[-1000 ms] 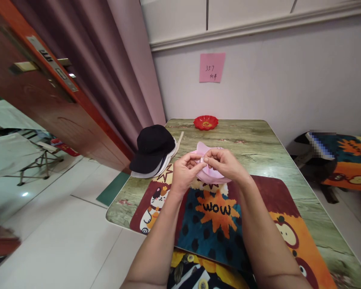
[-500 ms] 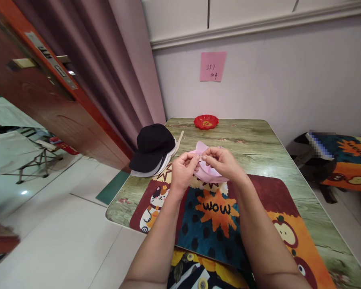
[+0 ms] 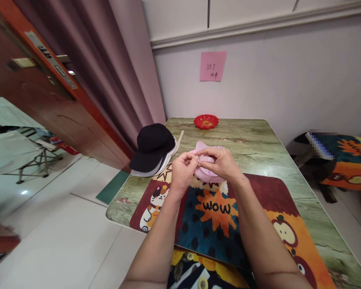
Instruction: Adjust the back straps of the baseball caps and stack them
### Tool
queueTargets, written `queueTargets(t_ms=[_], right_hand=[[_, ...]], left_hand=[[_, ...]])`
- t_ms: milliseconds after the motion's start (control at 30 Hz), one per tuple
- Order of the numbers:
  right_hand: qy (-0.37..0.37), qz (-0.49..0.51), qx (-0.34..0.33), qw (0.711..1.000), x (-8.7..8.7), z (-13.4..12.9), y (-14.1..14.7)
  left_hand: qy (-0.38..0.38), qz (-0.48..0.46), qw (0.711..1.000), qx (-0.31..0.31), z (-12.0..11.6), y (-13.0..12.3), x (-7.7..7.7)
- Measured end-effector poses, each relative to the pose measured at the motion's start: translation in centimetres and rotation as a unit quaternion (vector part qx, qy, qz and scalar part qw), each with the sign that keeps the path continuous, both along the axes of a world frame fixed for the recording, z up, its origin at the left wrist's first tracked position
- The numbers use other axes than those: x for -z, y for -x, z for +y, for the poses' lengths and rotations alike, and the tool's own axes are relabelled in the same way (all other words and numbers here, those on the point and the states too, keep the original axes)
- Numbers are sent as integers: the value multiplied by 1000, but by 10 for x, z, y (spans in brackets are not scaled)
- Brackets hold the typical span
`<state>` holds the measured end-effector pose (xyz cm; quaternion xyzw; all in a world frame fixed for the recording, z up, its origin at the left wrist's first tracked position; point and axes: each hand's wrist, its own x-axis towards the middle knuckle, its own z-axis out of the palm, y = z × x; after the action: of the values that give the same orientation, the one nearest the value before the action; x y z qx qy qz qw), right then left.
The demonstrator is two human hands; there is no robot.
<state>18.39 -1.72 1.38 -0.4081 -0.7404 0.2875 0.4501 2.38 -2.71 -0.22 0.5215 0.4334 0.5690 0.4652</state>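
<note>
Left hand (image 3: 183,170): thumb and forefinger pinched narrowly together at the near-left part of a pink cap (image 3: 205,175). Right hand (image 3: 222,162): thumb and forefinger bent inward to the same spot, fingertips almost meeting those of the left, gripping a small part of the cap; the exact piece is mostly hidden by the fingers. The pink cap lies beneath and just behind the hands, over the far edge of a printed mat (image 3: 195,230); whether it rests fully on the mat or is partly lifted cannot be told. The mat bears an orange burst lettered "WOW", a cat at left and apple figures at right. To the left, a black cap (image 3: 153,140) tops a stack of white caps (image 3: 166,165), which overlaps the mat's far-left corner; a pale strap (image 3: 181,138) projects from the stack. At the far edge of the wood-patterned table (image 3: 252,146), well apart from the hands, stands a red dish (image 3: 197,123) with a scalloped rim; the yellow figure in its bowl may be print or contents, indistinguishable here. Above the dish, a pink note (image 3: 213,66) marked "357" adheres to the wall (image 3: 267,80).
</note>
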Motion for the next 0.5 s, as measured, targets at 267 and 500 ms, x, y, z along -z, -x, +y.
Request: queueTargets(t_ms=[267,500], right_hand=[[4,-9,1,1000,1,1,-1],[-2,-37,18,999,0,1,-3]], left_hand=[[-11,-18,1000,-15,4,1,6],[-28,-5,999,-27,4,3,6]])
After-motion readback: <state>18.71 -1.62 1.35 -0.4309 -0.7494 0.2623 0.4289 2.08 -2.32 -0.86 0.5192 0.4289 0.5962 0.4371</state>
